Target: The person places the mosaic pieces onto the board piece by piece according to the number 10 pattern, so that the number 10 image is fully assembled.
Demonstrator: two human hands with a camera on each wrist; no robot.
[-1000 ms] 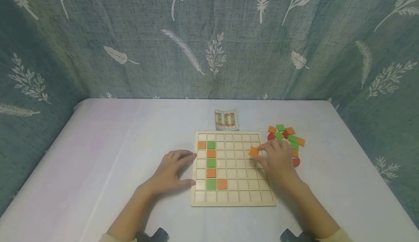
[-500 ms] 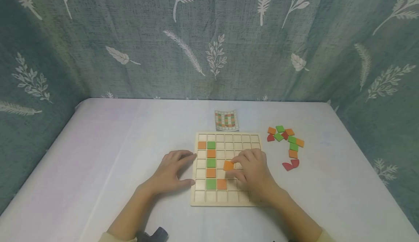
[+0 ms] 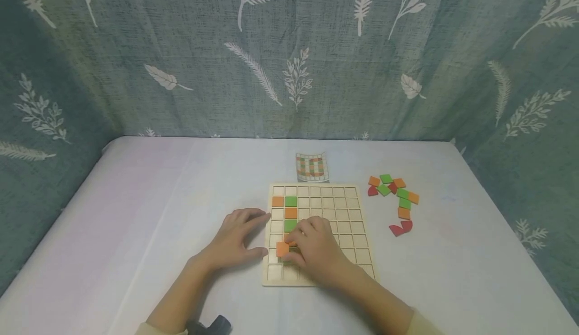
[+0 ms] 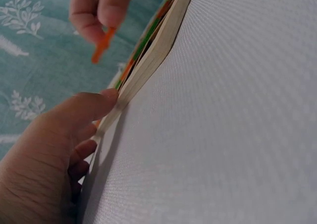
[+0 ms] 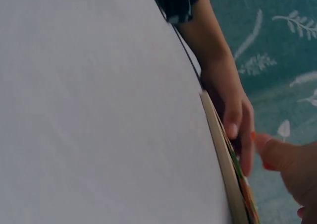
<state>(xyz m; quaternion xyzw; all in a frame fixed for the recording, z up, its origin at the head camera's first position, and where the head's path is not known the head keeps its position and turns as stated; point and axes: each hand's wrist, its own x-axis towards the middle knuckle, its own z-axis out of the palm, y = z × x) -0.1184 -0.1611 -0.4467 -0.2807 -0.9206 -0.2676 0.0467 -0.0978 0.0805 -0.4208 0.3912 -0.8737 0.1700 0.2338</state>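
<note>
"step in hand, as you read it?"

"setting a piece, i'd say. the right hand (image 3: pixel 315 248) pinches a flat orange square tile (image 3: pixel 282 249), painted wood by the look of it, between thumb and forefinger, over the pale wooden grid board (image 3: pixel 351 228), towards its near left corner."

"down on the board, or held above?"

"above: the left wrist view shows a gap between them."

"and the left hand (image 3: pixel 232 239)?"

"loosely spread, nothing in its grasp; thumb and fingertips touch the board's left edge, perhaps to steady it."

"what does the next move call for?"

"my guess: line the tile up with the bare square in the leftmost column, second row from the near edge, lower it and let go, without nudging the laid green and orange square tiles (image 3: pixel 291 213). the small printed pattern card (image 3: pixel 312 168) past the board's far edge is probably the guide."

"which way does the tile point?"

"nowhere much. it's square, so no long axis; its sides run roughly with the grid lines, and seen edge-on it looks about parallel to the board."
</note>
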